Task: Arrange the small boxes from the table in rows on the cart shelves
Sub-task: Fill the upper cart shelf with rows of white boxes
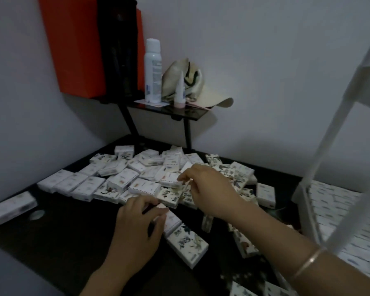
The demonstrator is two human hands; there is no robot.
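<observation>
While gathering from the dark table [77, 242], still at the picking-up step. Nearest, left hand [137, 229] curled over a small white box [171, 221], fingers closed on its near end. Just beyond, right hand [212, 189] pinching the edge of a box [171, 180] atop the loose heap [137, 180]. Further back, more boxes strewn flat toward the wall, unsorted. Off to the right, the white cart [320, 167], a shelf [340, 201] seemingly lined with rows already. Next, likely: lift both clear, carry right, set beside the last row. Risk of nudging neighbours.
</observation>
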